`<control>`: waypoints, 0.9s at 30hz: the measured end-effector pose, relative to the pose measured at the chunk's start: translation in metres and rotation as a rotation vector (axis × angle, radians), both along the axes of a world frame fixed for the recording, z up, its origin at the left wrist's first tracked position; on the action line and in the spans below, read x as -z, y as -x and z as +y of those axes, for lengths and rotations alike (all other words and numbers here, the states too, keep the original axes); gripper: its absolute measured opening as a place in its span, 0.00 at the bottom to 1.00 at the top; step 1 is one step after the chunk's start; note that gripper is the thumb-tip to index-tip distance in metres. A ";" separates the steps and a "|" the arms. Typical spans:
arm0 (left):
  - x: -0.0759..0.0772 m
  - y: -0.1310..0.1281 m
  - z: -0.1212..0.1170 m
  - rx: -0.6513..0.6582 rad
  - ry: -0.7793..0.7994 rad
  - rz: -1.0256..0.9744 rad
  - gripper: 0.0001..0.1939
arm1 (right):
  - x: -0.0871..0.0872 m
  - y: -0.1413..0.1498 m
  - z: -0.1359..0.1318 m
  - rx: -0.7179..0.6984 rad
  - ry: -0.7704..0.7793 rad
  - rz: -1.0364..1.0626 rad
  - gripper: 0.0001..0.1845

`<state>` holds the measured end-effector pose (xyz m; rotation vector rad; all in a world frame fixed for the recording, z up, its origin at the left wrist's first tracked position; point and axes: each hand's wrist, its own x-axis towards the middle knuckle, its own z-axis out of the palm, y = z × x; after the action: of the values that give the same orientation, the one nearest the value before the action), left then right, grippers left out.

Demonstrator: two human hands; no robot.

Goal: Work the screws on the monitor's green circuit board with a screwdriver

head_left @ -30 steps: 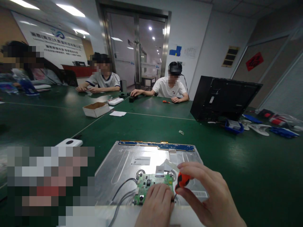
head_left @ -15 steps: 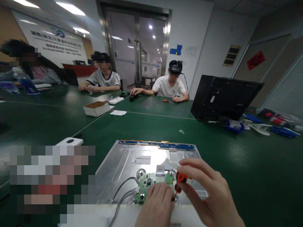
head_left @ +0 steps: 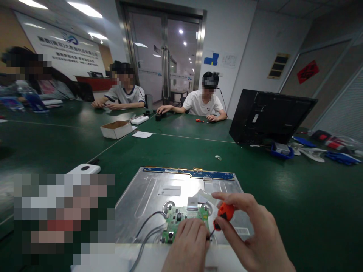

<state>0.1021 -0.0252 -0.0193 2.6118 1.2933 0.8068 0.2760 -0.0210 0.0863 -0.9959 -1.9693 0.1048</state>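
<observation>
An orange-and-black screwdriver point(head_left: 226, 211) is pinched between the thumb and fingers of my right hand point(head_left: 255, 226). Its handle leans up to the right, and the thin shaft slants down to the lower right corner of a green circuit board point(head_left: 172, 223). Over that board's right part lies my left hand point(head_left: 188, 241), fingers curled and pressed together beside the shaft's tip. What those fingertips grip, if anything, is hidden. Beneath is a silver metal panel point(head_left: 136, 204) with a blue strip board point(head_left: 170, 172) along its far edge. Grey cables point(head_left: 147, 236) run from the green board's left side.
A black monitor housing point(head_left: 269, 117) stands at the right beside a blue tray point(head_left: 282, 151). Farther left are an open cardboard box point(head_left: 116, 130) and a white device point(head_left: 85, 169). Several people sit around the green table point(head_left: 181, 151); another screwdriver point(head_left: 202, 121) lies before one.
The screwdriver's handle has tipped to the right, and more of its orange end shows. My right fingers have shifted on it. My left hand stays in place.
</observation>
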 end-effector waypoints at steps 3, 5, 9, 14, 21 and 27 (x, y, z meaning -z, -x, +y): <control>0.000 0.000 0.000 -0.003 -0.028 0.000 0.11 | -0.002 -0.002 0.001 -0.023 0.000 -0.009 0.15; 0.000 0.000 0.000 -0.010 -0.057 0.001 0.12 | -0.003 -0.002 0.002 -0.043 -0.018 -0.019 0.12; -0.002 -0.001 0.001 -0.008 -0.085 -0.004 0.12 | -0.008 0.000 0.003 -0.068 -0.040 -0.025 0.14; 0.000 -0.002 0.001 -0.018 -0.124 -0.027 0.13 | -0.011 0.002 0.002 -0.106 -0.036 -0.021 0.15; 0.009 -0.005 0.001 -0.015 -0.093 -0.049 0.12 | -0.003 0.001 0.001 -0.054 -0.006 0.068 0.14; 0.028 -0.012 0.005 -0.074 -0.193 -0.101 0.13 | -0.003 -0.004 -0.003 -0.006 0.048 -0.048 0.21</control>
<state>0.1136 -0.0201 -0.0470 2.6387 1.3532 1.1125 0.2798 -0.0244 0.0891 -1.0325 -2.0215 0.1337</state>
